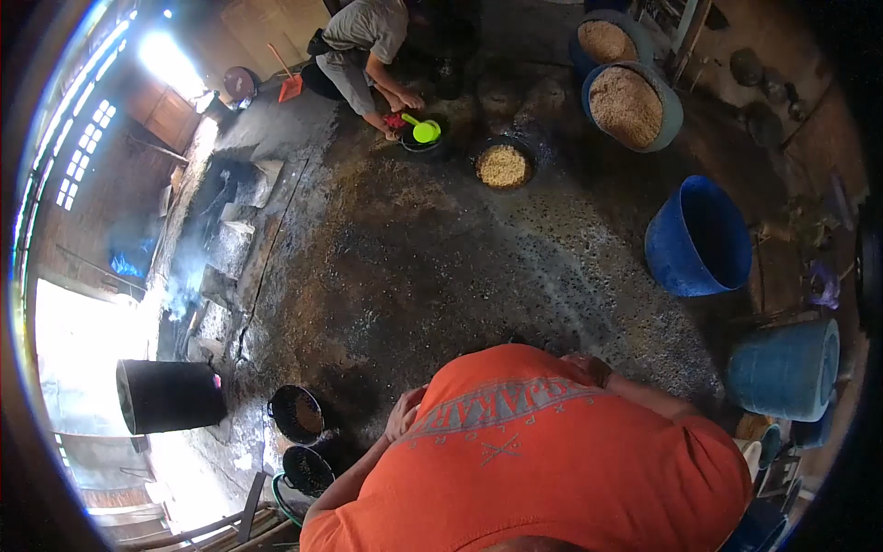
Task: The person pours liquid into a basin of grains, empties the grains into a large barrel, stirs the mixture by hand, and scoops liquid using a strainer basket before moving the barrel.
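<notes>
Two round black pots are standing on the floor at the lower left: the upper black pot (277, 405) is holding brown contents (298, 414), while the lower black pot (288, 458) is holding something too dark to make out. A tall black cylindrical drum (170, 396) is standing beyond them. At the upper right, a greyish-blue oval tub (670, 120) and a dark-blue tub (582, 63) behind it are brimming with pale brown grainy stuff (625, 101); a deep-blue plastic tub (670, 248) nearer by is showing only a shadowed inside. A yellowish chunky heap (503, 166) is filling a dark basin (533, 161), and near it a crouching person in grey (363, 32) is reaching beside a bright-green plastic dipper (426, 132). At the bottom, the orange T-shirt with grey lettering (552, 460) is bulging smoothly between the arms. The left hand (403, 416) is resting against its side, fingers close together, grip impossible to tell; the right hand (581, 364) is partly hiding beyond its edge, so its state cannot be told.
</notes>
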Available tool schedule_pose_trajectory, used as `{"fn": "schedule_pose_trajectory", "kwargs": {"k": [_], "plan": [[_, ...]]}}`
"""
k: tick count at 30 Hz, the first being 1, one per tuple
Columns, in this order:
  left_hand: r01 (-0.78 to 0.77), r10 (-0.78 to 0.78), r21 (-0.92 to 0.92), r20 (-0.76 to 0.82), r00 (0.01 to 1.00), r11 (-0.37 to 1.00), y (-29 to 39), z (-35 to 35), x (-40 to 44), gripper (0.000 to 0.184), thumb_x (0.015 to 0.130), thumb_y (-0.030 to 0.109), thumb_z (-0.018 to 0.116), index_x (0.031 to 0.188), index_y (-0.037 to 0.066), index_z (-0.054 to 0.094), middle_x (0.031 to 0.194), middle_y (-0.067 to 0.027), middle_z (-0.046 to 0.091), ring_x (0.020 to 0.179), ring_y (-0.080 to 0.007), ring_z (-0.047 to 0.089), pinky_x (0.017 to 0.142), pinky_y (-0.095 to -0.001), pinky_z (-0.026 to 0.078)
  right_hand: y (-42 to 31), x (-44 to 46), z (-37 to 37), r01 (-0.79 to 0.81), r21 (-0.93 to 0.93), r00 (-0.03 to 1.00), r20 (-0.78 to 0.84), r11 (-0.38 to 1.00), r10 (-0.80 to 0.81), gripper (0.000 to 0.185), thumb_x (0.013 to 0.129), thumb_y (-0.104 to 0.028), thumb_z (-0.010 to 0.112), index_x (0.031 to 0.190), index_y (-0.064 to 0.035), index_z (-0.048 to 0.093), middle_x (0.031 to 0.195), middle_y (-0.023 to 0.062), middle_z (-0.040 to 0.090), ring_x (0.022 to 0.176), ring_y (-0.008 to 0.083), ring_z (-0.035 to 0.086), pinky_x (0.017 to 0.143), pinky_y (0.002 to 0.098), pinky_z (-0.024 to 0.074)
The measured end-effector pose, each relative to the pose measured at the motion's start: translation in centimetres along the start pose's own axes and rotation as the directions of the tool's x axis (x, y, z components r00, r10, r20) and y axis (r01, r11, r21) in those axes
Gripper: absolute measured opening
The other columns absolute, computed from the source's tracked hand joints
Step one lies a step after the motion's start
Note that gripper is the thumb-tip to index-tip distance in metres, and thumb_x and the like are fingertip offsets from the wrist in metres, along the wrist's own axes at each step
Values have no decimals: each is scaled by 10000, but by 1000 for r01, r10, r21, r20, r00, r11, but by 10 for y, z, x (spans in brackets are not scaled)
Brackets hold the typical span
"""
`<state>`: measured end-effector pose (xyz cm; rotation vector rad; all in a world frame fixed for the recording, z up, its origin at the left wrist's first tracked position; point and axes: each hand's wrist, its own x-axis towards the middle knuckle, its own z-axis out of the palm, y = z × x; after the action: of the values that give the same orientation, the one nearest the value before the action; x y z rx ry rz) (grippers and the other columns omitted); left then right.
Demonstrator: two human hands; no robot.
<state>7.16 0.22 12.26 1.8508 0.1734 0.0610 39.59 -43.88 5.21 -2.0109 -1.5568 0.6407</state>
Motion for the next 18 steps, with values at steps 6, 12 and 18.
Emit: {"fn": "schedule_pose_trajectory", "kwargs": {"k": [6,12,18], "plan": [[-431,415,551,163,895,715,57,-52,67,769,890,550,623,1501,205,308,1417,-273,446,1205,-441,537,956,-525,477,12,-3,-18,-597,20,802,39,802,596,628,887,-377,668,1405,-72,487,1364,190,558,1123,360,631,927,443,525],[-166,562,745,-317,764,646,164,-76,136,946,802,430,790,1518,52,302,1350,-255,528,1157,-403,584,946,-480,497,144,-55,34,-515,803,-397,87,-300,914,672,943,-526,549,1401,-38,498,1207,214,655,1104,363,645,902,456,525],[-372,471,290,-513,717,882,311,-61,146,776,853,379,773,1424,-31,443,1203,-226,638,1078,-298,638,938,-418,505,118,-71,38,-956,224,177,-70,189,982,702,929,-587,569,1372,-45,532,1245,189,636,1071,359,648,886,471,527]]}}
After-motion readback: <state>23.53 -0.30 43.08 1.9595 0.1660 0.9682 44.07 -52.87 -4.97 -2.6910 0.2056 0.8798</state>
